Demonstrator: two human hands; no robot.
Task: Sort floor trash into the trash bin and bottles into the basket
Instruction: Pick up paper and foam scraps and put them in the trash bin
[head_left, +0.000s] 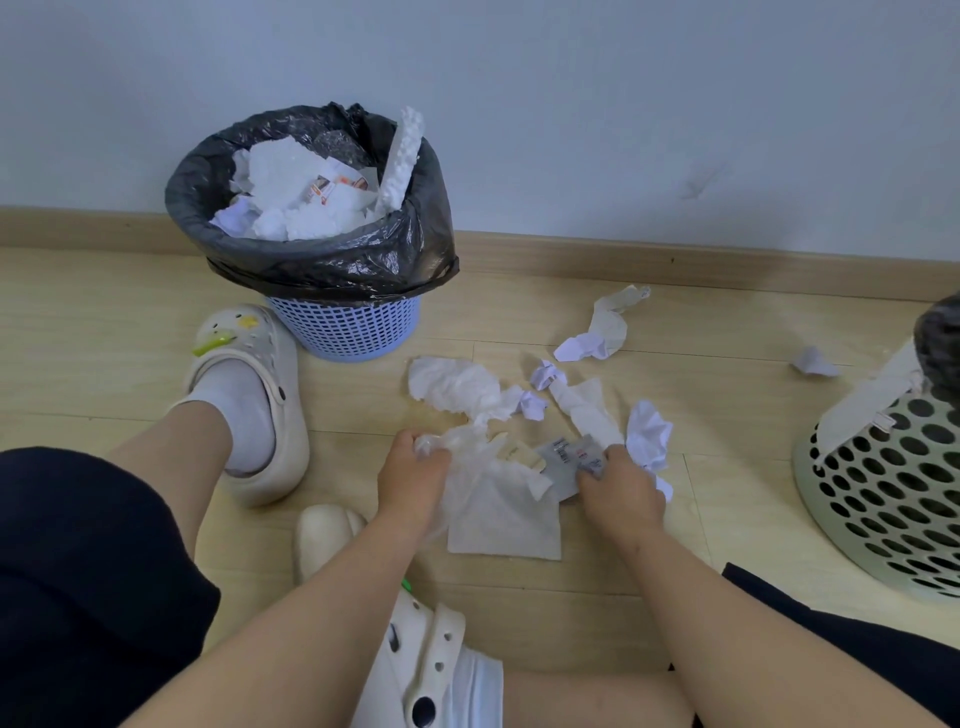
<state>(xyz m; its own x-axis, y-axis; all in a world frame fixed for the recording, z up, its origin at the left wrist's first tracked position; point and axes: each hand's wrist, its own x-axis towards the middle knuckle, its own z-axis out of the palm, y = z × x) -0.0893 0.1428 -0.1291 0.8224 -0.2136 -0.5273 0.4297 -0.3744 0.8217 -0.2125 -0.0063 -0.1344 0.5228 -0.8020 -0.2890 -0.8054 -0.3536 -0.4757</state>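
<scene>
The left hand (413, 475) has its fingers curled down on a wad of clear plastic film (470, 441), gripping it against the floor; the right hand (618, 491) pinches the near edge of a grey wrapper (563, 462) printed with a barcode, fingertips bent onto it. Between the two hands lies a flat white tissue sheet (506, 517), its upper part under the film and touching the wrapper. Just beside the right hand, on its outer side, sits a crumpled white paper (648, 431), and a long folded tissue (584, 402) runs away from the wrapper. Beyond the hands a rumpled white tissue (454, 384) spreads over the wooden floor (597, 587), with two small paper balls (534, 404) (544, 373) just beside it. Farther off a twisted paper strip (605, 332) lies near the skirting board, and one small scrap (814, 362) lies well apart, toward the right. The trash bin (345, 330), a blue lattice basket with a black liner (311, 260), stands against the wall ahead and to the left, piled with white foam chunks (291, 179) and a foam bar (402, 150) leaning out over its rim. The basket (883, 499), pale and perforated, stands at the right edge, well apart from the bin; what it holds cannot be made out. A cream clog (249, 400) rests just beside the bin, another (434, 670) lies under the forearms
</scene>
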